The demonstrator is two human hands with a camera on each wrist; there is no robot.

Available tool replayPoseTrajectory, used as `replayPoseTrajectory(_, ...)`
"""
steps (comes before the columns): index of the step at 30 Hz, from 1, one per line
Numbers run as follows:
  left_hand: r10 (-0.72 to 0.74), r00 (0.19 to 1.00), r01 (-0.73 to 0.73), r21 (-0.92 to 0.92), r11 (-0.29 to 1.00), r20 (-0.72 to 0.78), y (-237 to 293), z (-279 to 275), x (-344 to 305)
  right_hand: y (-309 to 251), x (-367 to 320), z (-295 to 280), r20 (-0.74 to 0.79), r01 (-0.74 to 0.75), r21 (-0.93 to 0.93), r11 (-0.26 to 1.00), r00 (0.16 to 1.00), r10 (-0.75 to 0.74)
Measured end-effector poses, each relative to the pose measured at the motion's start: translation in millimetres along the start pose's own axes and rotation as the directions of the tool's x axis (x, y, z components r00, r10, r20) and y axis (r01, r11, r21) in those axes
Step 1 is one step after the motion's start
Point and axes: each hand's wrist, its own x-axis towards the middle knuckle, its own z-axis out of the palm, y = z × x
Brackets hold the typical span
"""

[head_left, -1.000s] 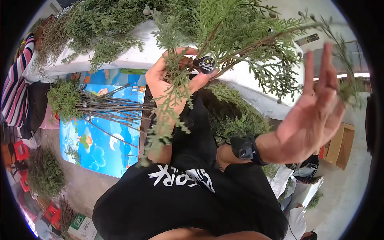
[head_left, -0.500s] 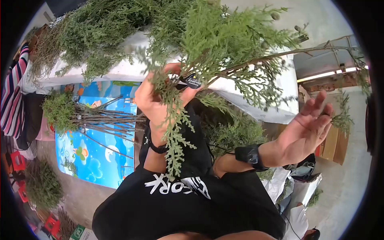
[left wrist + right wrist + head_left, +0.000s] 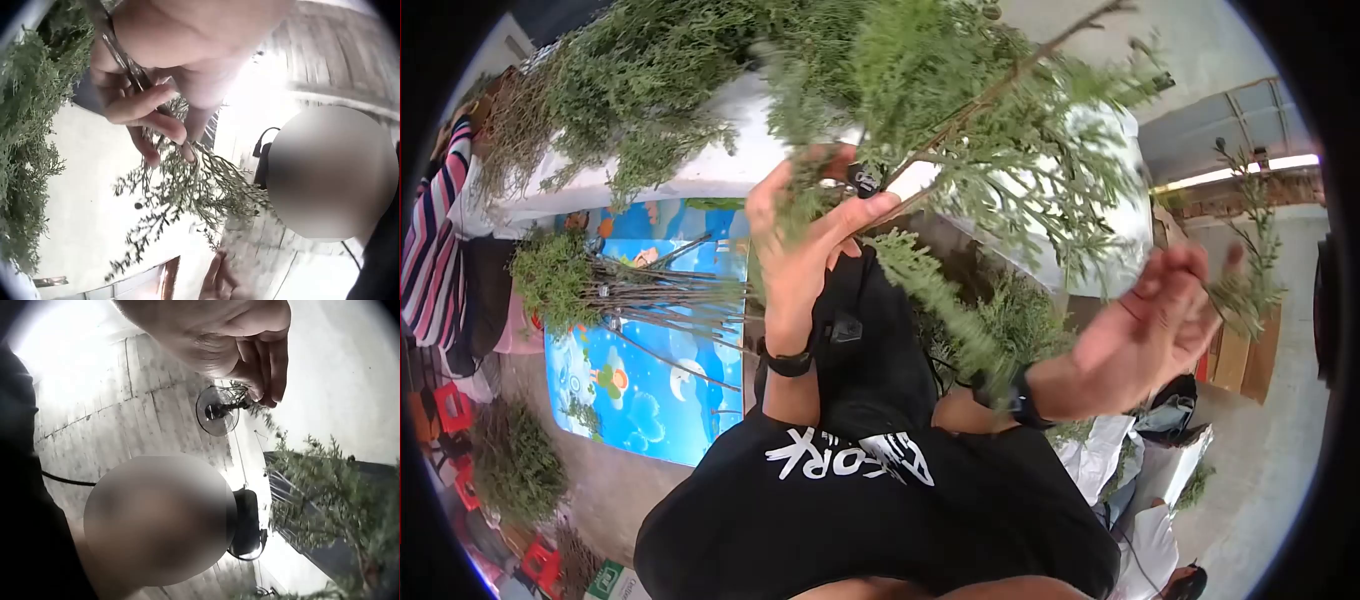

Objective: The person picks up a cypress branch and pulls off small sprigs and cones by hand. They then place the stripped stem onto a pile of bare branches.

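Observation:
My left hand [image 3: 795,260] grips a bunch of green cypress-like branches [image 3: 1000,150], thumb and fingers closed around the stems. A round black label [image 3: 867,181] with light lettering shows beside its thumb. From the bunch, a bare brown stem runs to the upper right. In the left wrist view, the fingers [image 3: 147,103] wrap a dark stem. Off to the right, my right hand [image 3: 1145,325] pinches a small green sprig [image 3: 1252,265] between curled fingers; the right wrist view shows the sprig [image 3: 240,394] at those fingertips.
Heaped greenery [image 3: 670,90] covers a white-topped table [image 3: 530,195] ahead. A bundle of cut stems [image 3: 670,290] lies on a blue cartoon-printed surface [image 3: 640,400] at the left. A person in a striped sleeve [image 3: 440,230] is at the far left. Cardboard [image 3: 1245,350] stands at the right.
My right hand has come down from its raised, spread pose, its fingers now curled around the sprig. The bunch in my left hand has turned, its long brown stem pointing more steeply upward.

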Motion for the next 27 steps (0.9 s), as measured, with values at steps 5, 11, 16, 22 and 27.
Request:
replayPoseTrajectory(5, -0.157, 0.944, 0.179, -0.052, 0.982, 0.290, -6, -23, 7, -5, 13, -41, 0.040, -0.004, 0.166, 0.986, 0.999, -0.002)
replayPoseTrajectory(11, -0.019, 0.899, 0.118, -0.199, 0.973, 0.438, -10, -23, 6, 9, 12, -18, -0.021, -0.078, -0.071, 0.994, 0.997, 0.076)
replayPoseTrajectory(16, 0.316, 0.811, -0.199, -0.275, 0.940, 0.492, -68, -43, 16, 45, 24, -18, 0.236, -0.264, 0.370, 0.891, 0.954, 0.185)
replayPoseTrajectory(22, -0.316, 0.631, 0.540, -0.109, 0.834, 0.709, -28, -37, 25, 42, 26, 1, 0.618, -0.518, 0.265, 0.813, 0.739, 0.268)
replayPoseTrajectory(27, 0.019, 0.826, 0.128, -0.220, 0.967, 0.563, -23, -23, 33, 33, 10, 16, 0.523, -0.472, 0.203, 0.858, 0.793, 0.312)
